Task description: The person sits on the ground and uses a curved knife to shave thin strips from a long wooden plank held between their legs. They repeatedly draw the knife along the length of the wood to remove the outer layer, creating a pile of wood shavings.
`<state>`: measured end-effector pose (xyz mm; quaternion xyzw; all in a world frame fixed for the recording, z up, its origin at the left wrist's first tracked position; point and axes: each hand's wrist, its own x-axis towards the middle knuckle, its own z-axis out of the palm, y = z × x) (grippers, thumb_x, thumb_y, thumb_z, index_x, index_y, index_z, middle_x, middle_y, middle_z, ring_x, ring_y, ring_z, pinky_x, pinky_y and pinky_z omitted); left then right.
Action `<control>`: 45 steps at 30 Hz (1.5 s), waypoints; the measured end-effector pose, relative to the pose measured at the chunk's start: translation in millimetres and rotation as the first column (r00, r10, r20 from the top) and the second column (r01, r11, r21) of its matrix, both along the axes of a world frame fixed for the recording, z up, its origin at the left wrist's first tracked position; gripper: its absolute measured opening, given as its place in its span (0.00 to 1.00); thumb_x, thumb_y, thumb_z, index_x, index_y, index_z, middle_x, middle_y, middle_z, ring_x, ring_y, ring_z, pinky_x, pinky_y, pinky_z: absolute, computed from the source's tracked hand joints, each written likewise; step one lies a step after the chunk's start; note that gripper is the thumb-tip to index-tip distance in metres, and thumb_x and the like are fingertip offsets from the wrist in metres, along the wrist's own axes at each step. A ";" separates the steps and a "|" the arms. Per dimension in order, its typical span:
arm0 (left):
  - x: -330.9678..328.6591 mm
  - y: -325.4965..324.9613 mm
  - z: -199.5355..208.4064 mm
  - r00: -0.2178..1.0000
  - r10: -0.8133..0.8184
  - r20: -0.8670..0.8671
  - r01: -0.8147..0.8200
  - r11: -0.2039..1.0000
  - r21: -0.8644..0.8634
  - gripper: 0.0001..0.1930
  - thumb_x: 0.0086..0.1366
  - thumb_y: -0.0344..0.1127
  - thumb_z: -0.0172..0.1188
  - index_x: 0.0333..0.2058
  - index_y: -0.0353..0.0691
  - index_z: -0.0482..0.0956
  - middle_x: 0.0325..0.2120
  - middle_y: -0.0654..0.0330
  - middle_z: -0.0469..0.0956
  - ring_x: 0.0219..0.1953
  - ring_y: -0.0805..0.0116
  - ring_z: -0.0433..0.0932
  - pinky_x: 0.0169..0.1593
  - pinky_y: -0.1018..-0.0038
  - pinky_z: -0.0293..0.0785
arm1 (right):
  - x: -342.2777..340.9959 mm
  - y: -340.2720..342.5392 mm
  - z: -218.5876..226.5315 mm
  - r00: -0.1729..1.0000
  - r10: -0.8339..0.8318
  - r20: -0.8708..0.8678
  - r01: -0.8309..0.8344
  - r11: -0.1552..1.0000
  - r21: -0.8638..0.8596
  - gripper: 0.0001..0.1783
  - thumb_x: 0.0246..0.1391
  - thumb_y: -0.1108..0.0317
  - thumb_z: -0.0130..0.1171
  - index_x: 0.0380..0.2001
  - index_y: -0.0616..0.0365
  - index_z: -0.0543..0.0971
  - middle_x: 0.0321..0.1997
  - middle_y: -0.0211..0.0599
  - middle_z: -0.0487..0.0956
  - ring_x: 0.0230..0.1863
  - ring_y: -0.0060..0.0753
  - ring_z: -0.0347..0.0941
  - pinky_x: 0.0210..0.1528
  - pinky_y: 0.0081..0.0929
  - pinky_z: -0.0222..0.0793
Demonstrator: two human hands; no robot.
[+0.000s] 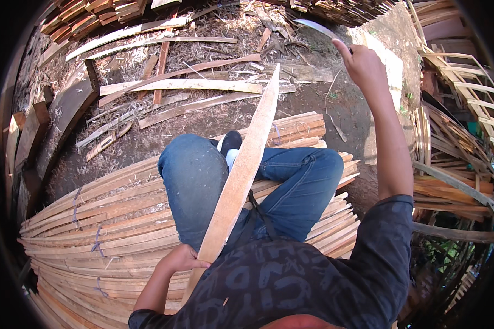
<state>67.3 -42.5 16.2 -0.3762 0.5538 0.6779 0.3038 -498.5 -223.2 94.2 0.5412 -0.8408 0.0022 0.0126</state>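
Note:
A long, flat wooden slat [241, 171] lies slantwise across my lap, its pointed end away from me and its near end beside my waist. My left hand [182, 258] is closed around the slat's near part, thumb across its face. Out to the far right, my right hand [361, 64] is raised with the arm stretched out, gripping a knife [316, 26] whose curved blade points left. Most of the knife's handle is hidden in the fist. The blade is well apart from the slat.
Tied bundles of slats [110, 230] lie beneath and beside my legs. Loose wooden strips [186, 85] and shavings cover the ground ahead. Thick timber pieces [66, 118] stand at the left. Stacked wood [455, 148] fills the right side, and cut wood [88, 16] is piled at the far edge.

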 end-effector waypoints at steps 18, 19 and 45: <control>5.3 0.9 -0.2 0.999 0.010 0.037 -0.010 1.000 -0.009 0.29 0.47 0.57 0.73 0.20 0.30 0.81 0.11 0.50 0.73 0.14 0.68 0.68 0.24 0.69 0.67 | 96.9 59.9 10.2 0.899 0.428 0.096 -0.428 0.904 -0.021 0.35 0.55 0.34 0.51 0.14 0.56 0.77 0.11 0.40 0.74 0.16 0.42 0.75 0.19 0.36 0.70; 4.6 -0.8 2.2 0.999 0.040 0.028 -0.040 0.999 -0.007 0.31 0.48 0.60 0.72 0.18 0.30 0.81 0.10 0.49 0.71 0.12 0.65 0.66 0.23 0.68 0.66 | 93.2 54.7 9.4 0.903 0.415 0.108 -0.415 0.910 -0.026 0.35 0.55 0.34 0.52 0.15 0.57 0.77 0.12 0.42 0.73 0.17 0.45 0.75 0.20 0.38 0.70; 13.2 37.2 15.1 0.949 0.287 0.134 -0.261 0.948 -0.184 0.27 0.53 0.54 0.71 0.21 0.29 0.79 0.13 0.53 0.74 0.18 0.68 0.74 0.27 0.70 0.71 | 37.9 208.5 -161.4 0.516 -0.243 0.822 0.542 0.835 -0.093 0.38 0.65 0.42 0.46 0.09 0.62 0.64 0.09 0.34 0.64 0.12 0.26 0.58 0.19 0.32 0.56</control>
